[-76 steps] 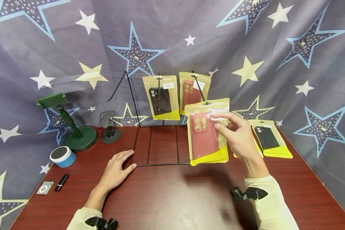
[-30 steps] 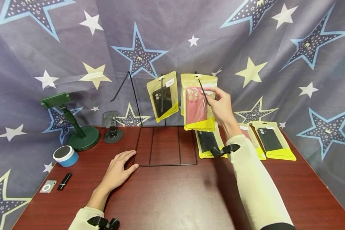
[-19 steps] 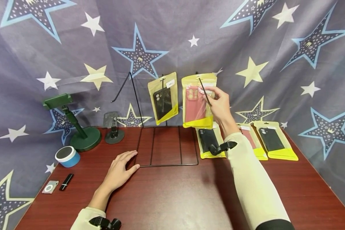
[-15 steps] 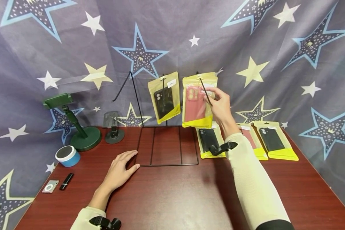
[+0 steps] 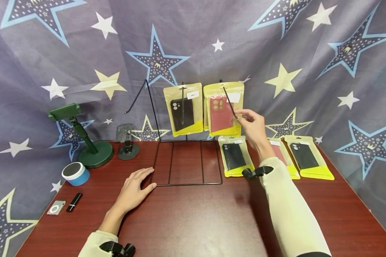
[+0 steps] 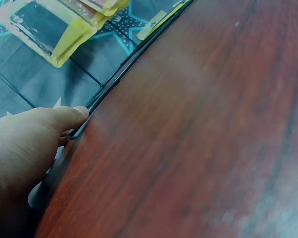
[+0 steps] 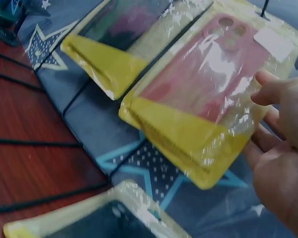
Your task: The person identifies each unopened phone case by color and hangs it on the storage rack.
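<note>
Packet with the pink case hangs on the right hook of the wire rack. I have my right hand by that hook's tip, fingers loosely bent, tips parted; contact I cannot tell. My left hand rests, thumb spread, at the rack's near left corner.

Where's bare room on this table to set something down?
The tabletop is bare in front of the wire rack, between the left hand and the right sleeve, and right of that sleeve. Crowded: the back right, where three bagged cases lie side by side.
</note>
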A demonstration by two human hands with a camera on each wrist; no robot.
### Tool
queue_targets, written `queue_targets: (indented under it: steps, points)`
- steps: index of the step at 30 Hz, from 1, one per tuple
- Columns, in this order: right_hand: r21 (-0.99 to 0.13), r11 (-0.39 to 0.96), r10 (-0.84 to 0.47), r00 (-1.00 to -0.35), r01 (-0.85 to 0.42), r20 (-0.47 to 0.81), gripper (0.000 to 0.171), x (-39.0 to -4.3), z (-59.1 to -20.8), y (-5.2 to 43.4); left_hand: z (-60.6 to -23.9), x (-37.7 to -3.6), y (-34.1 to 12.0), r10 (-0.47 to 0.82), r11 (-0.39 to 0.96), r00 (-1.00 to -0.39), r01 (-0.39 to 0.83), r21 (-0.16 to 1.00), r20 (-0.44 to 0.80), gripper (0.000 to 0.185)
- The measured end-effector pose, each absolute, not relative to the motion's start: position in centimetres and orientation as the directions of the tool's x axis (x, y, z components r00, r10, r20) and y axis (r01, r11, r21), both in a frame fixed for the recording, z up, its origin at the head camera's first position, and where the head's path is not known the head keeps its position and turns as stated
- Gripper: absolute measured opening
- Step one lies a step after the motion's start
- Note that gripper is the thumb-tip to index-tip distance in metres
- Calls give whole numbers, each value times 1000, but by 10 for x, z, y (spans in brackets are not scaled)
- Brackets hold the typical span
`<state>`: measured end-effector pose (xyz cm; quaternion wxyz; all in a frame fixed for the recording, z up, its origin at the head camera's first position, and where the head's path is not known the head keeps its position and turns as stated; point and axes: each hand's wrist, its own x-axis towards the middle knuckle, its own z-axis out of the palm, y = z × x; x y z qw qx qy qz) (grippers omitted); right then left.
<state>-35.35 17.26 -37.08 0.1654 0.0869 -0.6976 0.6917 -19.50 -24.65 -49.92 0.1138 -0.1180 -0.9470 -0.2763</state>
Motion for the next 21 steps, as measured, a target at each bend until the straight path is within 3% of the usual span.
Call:
queue_targets:
  steps: [11,21]
  points:
    - [-925,-96,-8,-929,-367,370,28,-343,-404,210,-498,-195,-247,163,821,-943,292,491,289,57]
    - [-972,40,-9,-973,-231,231,36,-333,-440,230,-500,-196,-246,160,819,-945,289,495,286,58]
